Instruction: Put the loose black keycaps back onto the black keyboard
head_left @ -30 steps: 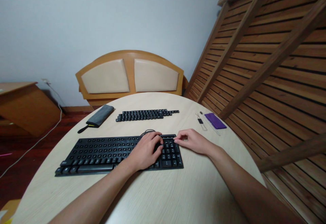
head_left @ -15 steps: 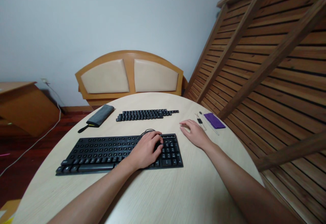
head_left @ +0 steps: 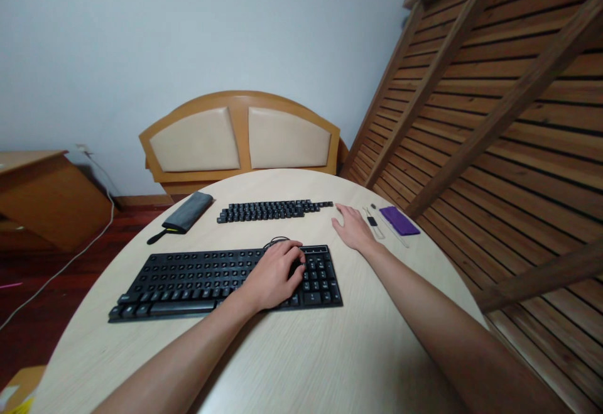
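Note:
A black keyboard [head_left: 198, 274] lies on the round table, with keycaps off across much of its main block; the number pad and the front rows still carry theirs. My left hand [head_left: 277, 274] rests over its right part, beside the number pad. Its fingers are curled, thumb and index tips close together around a small dark spot I cannot make out. My right hand [head_left: 352, 227] is open over the table, fingers apart and empty, its tips near the right end of the loose black keycaps [head_left: 264, 211], which are laid out in rows behind the keyboard.
A wire keycap puller with a black grip [head_left: 373, 221], a thin stick-like tool [head_left: 391, 227] and a purple cloth [head_left: 399, 220] lie at the table's right. A grey pouch [head_left: 188, 212] sits at the left. Wooden slats [head_left: 509, 125] lean along the right side.
My right hand has reached farther away and slightly left, closer to the end of the loose keycap rows. My left hand stays on the keyboard; the view has shifted slightly.

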Motion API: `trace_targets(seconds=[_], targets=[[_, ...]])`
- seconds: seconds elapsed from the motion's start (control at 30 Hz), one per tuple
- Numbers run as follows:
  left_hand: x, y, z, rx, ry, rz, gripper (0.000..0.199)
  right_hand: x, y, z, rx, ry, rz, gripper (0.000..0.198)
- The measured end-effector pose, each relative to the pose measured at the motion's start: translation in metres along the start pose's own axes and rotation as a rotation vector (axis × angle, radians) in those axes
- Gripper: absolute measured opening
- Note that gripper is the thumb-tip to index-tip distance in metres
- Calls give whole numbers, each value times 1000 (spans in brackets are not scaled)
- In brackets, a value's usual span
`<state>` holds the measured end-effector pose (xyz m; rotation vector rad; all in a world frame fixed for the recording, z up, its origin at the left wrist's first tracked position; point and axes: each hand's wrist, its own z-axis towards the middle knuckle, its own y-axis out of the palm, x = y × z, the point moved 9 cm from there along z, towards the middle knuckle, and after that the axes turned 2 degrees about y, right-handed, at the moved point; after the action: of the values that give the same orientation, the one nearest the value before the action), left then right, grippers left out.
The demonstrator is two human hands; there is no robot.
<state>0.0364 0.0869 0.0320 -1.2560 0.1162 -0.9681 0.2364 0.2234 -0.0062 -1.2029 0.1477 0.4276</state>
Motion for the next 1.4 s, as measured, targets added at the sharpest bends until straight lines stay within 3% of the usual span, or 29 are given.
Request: trace_targets(seconds=[0.3, 0.67, 0.87, 1.07, 1.23, 1.4], targets=[[0, 0, 0, -1, -2, 5, 9, 1, 6, 26, 37, 114, -65, 40], [0, -1, 0, -9, -4, 5, 8, -4, -10, -14, 18, 240, 0, 25], [-1, -1, 1, -7, -1, 8, 9, -21, -30, -10, -185, 170, 130, 23], [0, -1, 0, -8, 0, 13, 8, -84, -51, -13, -550, -149, 458, 29], [-3, 0, -1, 17, -43, 44, 7, -111, -47, -33, -739, -219, 399, 25], [-2, -3, -1, 50, -65, 65, 6, -113, -37, -39, -765, -195, 347, 20]])
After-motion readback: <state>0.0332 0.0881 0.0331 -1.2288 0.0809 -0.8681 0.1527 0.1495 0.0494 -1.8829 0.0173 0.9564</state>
